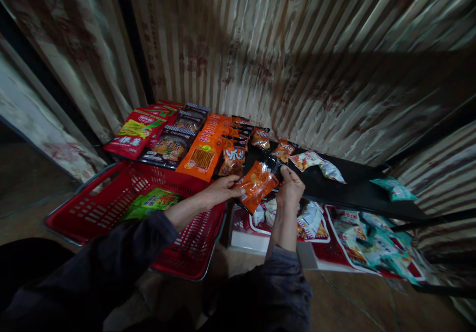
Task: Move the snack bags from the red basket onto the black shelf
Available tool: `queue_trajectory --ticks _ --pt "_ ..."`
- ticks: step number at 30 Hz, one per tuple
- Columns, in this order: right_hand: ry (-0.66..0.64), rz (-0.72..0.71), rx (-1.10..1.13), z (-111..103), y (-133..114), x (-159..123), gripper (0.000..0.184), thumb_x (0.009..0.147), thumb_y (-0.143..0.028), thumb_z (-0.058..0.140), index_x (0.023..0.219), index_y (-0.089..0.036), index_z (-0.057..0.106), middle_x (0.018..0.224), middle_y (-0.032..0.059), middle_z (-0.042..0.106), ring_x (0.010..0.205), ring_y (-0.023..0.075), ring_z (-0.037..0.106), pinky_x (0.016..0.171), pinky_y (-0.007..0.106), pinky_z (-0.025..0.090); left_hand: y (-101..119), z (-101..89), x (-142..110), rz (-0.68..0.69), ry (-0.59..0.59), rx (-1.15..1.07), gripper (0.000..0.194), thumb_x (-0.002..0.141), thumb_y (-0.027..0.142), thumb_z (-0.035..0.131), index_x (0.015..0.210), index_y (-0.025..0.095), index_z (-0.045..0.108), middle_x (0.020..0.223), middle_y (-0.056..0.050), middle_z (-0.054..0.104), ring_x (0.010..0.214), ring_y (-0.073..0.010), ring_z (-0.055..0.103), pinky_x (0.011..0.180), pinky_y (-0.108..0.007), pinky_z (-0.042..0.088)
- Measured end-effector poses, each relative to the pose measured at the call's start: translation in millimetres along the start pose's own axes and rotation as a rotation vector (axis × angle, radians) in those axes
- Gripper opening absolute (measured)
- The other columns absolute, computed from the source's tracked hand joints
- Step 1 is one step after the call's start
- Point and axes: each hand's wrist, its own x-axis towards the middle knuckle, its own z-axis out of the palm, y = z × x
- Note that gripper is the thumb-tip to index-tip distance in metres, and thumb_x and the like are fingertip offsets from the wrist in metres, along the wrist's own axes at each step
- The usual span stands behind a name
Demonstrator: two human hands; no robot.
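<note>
Both my hands hold one orange snack packet [257, 184] in front of a low black shelf [357, 189]. My left hand [223, 189] pinches its left edge. My right hand [290, 187] grips its upper right corner. Just behind the packet, rows of orange [203, 157], dark [169, 148] and red snack packs [136, 133] lie on the shelf. A red plastic basket [111, 200] sits under my left forearm with a green packet [153, 202] inside it.
Small loose packets [316, 161] and a teal pack [394, 188] lie on the right of the shelf. Below it, trays on the floor hold white and teal packets [372, 243]. Striped curtains [297, 49] hang close behind. Tiled floor lies in front.
</note>
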Motion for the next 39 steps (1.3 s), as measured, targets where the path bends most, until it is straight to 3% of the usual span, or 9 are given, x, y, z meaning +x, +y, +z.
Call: queue_trajectory --ticks 7,12,16,20,24,28,31,39 --pt "-0.016 -0.019 -0.055 0 8 1 0.031 0.059 -0.037 0.081 0.081 -0.015 0.075 0.070 -0.0001 0.073 0.066 0.0147 0.065 0.061 0.027 0.054 -1 -4.4 -3 0.045 0.009 0.000 0.031 0.072 0.021 0.077 0.102 0.017 0.070 0.106 -0.006 0.074 0.100 -0.0195 0.065 0.096 -0.035 0.045" --pt "-0.009 0.011 -0.032 4 4 -3 0.034 0.058 -0.039 0.081 0.083 -0.016 0.074 0.070 -0.0009 0.071 0.062 0.0129 0.063 0.055 0.024 0.050 3 -4.5 -4 0.100 0.064 0.026 0.029 0.075 0.022 0.075 0.103 0.017 0.072 0.102 -0.006 0.074 0.101 -0.0206 0.064 0.091 -0.033 0.047" --pt "-0.052 0.051 0.070 6 -4 -7 0.033 0.062 -0.040 0.080 0.086 -0.018 0.072 0.078 -0.0004 0.073 0.069 0.0132 0.065 0.060 0.024 0.052 8 -1.9 -1 0.099 0.075 -0.007 0.028 0.075 0.022 0.076 0.103 0.018 0.073 0.099 -0.006 0.074 0.099 -0.0207 0.064 0.086 -0.032 0.048" --pt "-0.216 0.109 0.180 5 -13 -9 0.039 0.068 -0.049 0.078 0.094 -0.022 0.068 0.088 -0.0010 0.073 0.080 0.0123 0.068 0.073 0.025 0.054 16 3.1 8 0.081 0.096 -0.080 0.031 0.075 0.027 0.077 0.105 0.018 0.073 0.097 -0.008 0.074 0.093 -0.0203 0.065 0.080 -0.032 0.049" --pt "-0.451 0.268 0.104 3 -17 -15 0.050 0.065 -0.060 0.078 0.097 -0.023 0.067 0.079 0.0003 0.073 0.078 0.0169 0.070 0.073 0.031 0.057 23 9.7 20 0.097 0.152 -0.134 0.038 0.074 0.032 0.079 0.110 0.021 0.071 0.100 -0.007 0.074 0.093 -0.0199 0.065 0.080 -0.032 0.048" --pt "-0.610 0.258 0.027 5 -18 -23 0.049 0.063 -0.051 0.083 0.101 -0.023 0.068 0.097 0.0022 0.075 0.094 0.0197 0.069 0.086 0.034 0.056 30 18.8 31 0.140 0.199 -0.169 0.046 0.070 0.033 0.082 0.113 0.021 0.070 0.107 -0.007 0.073 0.097 -0.0204 0.065 0.083 -0.033 0.046" --pt "-0.619 0.193 0.020 7 -17 -25 0.048 0.066 -0.043 0.083 0.108 -0.024 0.067 0.111 0.0010 0.073 0.102 0.0177 0.067 0.095 0.032 0.053 34 24.4 35 0.142 0.215 -0.187 0.047 0.071 0.032 0.081 0.114 0.021 0.069 0.111 -0.007 0.072 0.102 -0.0210 0.063 0.088 -0.034 0.044" --pt "-0.550 0.203 -0.033 7 -11 -20 0.045 0.068 -0.044 0.079 0.105 -0.021 0.068 0.105 0.0029 0.074 0.100 0.0188 0.069 0.093 0.032 0.054 34 19.8 34 0.065 0.103 -0.233 0.037 0.074 0.024 0.077 0.110 0.019 0.068 0.110 -0.008 0.070 0.099 -0.0202 0.063 0.089 -0.038 0.045"
